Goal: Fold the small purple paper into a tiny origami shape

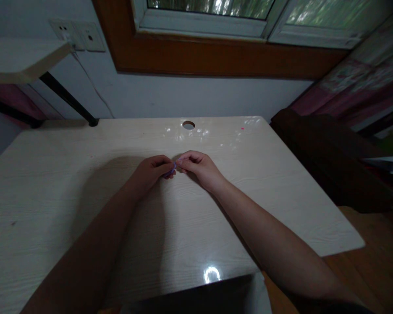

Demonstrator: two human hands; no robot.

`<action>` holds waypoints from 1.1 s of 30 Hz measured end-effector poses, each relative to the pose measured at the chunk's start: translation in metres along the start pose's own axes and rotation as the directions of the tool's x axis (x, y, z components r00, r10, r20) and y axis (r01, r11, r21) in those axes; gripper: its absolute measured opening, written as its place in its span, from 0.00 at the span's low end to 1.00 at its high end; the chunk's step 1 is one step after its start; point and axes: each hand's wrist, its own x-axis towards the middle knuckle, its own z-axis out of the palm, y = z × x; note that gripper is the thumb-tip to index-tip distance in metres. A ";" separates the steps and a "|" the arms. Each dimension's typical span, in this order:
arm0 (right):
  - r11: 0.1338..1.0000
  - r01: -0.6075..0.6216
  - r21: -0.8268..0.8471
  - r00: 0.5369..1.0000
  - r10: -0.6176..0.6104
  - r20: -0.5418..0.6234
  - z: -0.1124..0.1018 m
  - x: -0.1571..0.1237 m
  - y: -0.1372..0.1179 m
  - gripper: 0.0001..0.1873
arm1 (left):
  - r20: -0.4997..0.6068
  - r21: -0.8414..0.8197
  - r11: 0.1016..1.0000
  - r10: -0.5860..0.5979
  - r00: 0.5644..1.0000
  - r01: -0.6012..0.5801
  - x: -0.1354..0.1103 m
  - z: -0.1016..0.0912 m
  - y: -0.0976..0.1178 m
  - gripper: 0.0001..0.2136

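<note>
Purple little thing, held at the fingertips over the middle of the tabletop.

The left hand has it pinched, thumb on top; the right hand has its fingertips bunched right at the far end, though I can't tell if they're actually gripping it. What shows of its long axis runs on a slant, near-left to far-right, so that end points at the right fingertips. Too small and covered to say what it is, tbh.

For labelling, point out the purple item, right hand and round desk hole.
Purple item (168, 173), head view, lower part.
Right hand (199, 165), head view, middle of hand.
Desk hole (188, 125), head view, its opening.
</note>
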 end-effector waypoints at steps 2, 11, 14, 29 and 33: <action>1.000 0.001 -0.012 1.000 -0.001 -0.013 0.000 0.000 0.000 0.10 | 0.004 0.005 1.000 0.005 1.000 -0.005 0.000 0.000 0.000 0.09; 0.999 0.027 -0.034 0.999 -0.027 -0.019 0.000 0.001 0.002 0.11 | -0.009 0.095 0.995 0.028 1.000 -0.027 -0.003 0.000 0.004 0.11; 0.999 0.024 -0.043 1.000 -0.024 -0.001 0.001 -0.001 0.001 0.11 | -0.023 0.128 0.992 0.011 1.000 -0.008 -0.003 0.001 0.006 0.11; 0.998 -0.003 -0.068 0.999 0.000 -0.039 0.004 -0.001 0.001 0.12 | -0.060 0.241 0.970 0.035 0.998 -0.020 0.000 0.002 0.001 0.11; 1.000 0.000 -0.025 0.997 -0.002 -0.081 0.004 -0.002 -0.001 0.11 | -0.113 0.187 0.982 0.054 0.992 -0.033 0.001 0.004 -0.002 0.12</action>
